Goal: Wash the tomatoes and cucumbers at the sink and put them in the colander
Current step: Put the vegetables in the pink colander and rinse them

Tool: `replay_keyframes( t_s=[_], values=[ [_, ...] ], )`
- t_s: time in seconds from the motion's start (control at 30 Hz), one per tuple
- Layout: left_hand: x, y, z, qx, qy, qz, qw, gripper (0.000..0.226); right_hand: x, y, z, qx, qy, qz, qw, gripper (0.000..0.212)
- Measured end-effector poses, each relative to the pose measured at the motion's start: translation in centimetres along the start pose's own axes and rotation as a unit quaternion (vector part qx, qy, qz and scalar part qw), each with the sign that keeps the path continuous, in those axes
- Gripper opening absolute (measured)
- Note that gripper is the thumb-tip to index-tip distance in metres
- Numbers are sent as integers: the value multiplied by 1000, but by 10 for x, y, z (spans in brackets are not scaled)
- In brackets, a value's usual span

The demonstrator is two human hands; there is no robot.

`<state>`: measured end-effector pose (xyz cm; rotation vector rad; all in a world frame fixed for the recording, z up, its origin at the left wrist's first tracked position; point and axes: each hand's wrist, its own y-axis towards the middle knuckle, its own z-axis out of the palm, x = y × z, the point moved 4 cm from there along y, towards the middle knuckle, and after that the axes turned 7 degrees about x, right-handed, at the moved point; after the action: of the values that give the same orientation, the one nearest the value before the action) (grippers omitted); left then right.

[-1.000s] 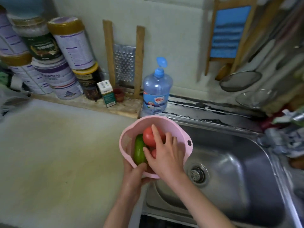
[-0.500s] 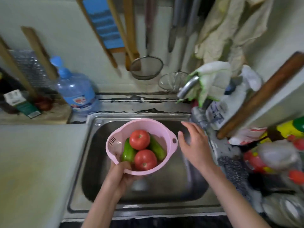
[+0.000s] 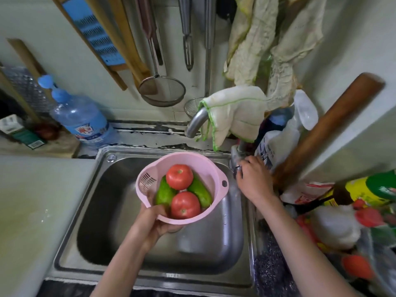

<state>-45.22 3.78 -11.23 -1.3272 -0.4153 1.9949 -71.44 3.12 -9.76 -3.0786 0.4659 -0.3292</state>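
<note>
A pink colander hangs over the steel sink, gripped at its near rim by my left hand. Inside lie two red tomatoes, one at the far side and one nearer me. Two green cucumbers flank them, one on the left and one on the right. My right hand is at the sink's right rim, its fingers closed around the tap handle. The tap spout curves above the colander, draped with a white cloth. No water is visible.
A blue water bottle stands behind the sink's left corner. Strainers, ladles and cloths hang on the wall above. A wooden rolling pin, bags and bottles crowd the right side. A pale counter lies to the left.
The colander went from the counter edge to over the sink. My right hand left the vegetables, reached right and closed on the tap handle.
</note>
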Motion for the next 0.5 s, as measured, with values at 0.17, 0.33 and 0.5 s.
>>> replay_keyframes(
  t_s=[0.17, 0.33, 0.5],
  values=[
    [-1, 2, 3, -3, 13, 17, 1000, 71, -5, 3, -7, 41, -13, -25, 999, 37],
    [-6, 8, 1, 2, 5, 12, 1000, 72, -9, -5, 1, 35, -3, -14, 999, 27],
    [-12, 12, -1, 2, 8, 13, 1000, 67, -7, -11, 7, 9, 17, -10, 1000, 18]
  ],
)
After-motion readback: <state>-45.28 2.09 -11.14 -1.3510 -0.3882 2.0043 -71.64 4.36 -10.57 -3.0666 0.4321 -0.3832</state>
